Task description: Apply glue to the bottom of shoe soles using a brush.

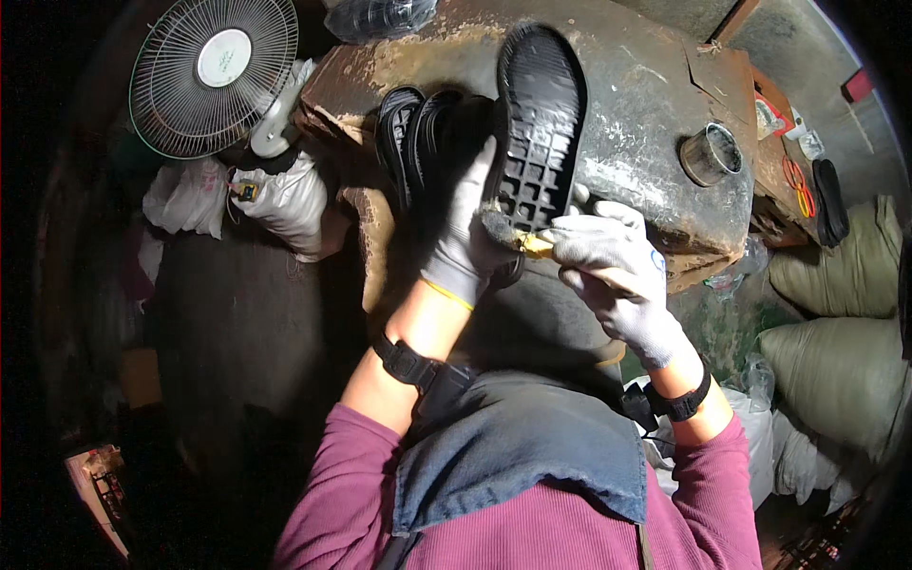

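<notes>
You hold the black shoe sole [543,104] in the upper middle of the frame, its toe pointing to the top edge and its gridded hollow facing you. Your gloved left hand [461,233] grasps it low on its left side, thumb along the edge; most of the other fingers are hidden behind it. Your gloved right hand [617,266], right of the middle, has its fingers clenched around the yellow handle of a brush [530,243]. The dark bristles lie at the lower left edge of the sole, near your left palm; you cannot tell exactly where they touch.

Left of the sole, more black soles [395,128] stand close together, partly hidden by your left hand. Behind them spreads the worn counter [636,104], and a metal can [703,160] stands toward its right side. At the upper right you have orange-handled scissors [796,185] beside a dark sole-shaped piece [829,204], with pale green sacks [841,375] below. A fan [214,104] fills the upper left, above white bags [285,204]. Your blue apron [522,456] covers the lower middle.
</notes>
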{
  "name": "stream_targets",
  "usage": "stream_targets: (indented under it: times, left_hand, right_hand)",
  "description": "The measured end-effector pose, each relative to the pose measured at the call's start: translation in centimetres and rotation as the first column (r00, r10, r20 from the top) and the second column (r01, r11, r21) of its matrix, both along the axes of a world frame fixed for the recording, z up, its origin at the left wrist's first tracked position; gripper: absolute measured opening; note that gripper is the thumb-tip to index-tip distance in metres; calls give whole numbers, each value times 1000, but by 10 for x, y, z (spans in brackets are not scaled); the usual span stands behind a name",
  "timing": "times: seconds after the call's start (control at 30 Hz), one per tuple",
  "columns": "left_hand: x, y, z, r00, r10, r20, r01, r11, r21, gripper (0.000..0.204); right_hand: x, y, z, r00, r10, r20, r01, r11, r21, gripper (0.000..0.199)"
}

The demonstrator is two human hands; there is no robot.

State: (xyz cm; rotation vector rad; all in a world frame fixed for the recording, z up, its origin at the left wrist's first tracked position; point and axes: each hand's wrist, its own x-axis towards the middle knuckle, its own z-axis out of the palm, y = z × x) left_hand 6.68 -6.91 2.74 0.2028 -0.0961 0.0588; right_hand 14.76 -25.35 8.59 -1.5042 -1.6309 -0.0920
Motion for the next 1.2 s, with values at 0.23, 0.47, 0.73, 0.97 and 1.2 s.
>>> stream_targets:
  times: [0.23,0.47,0.73,0.97,1.2]
  left_hand:
    - [-12,35,2,943,326,-63,-287,897,337,63]
    - [-22,23,8,882,466,-76,-370,783,501,29]
    - [-22,-8,38,744,661,-102,-348,513,785,47]
    - [-58,-14,28,843,508,-177,-129,510,850,49]
    - [-164,-17,-10,901,291,-321,-48,804,592,53]
  right_hand:
    - [10,-28,-19,853,-126,-506,89,991,-96,16]
    - [6,6,3,564,-197,-802,19,974,-226,18]
    - [40,24,3,916,-354,-186,338,934,-113,15]
    - [103,31,11,831,-402,-386,451,892,42,24]
    - [64,47,22,821,-357,-445,391,920,-17,22]
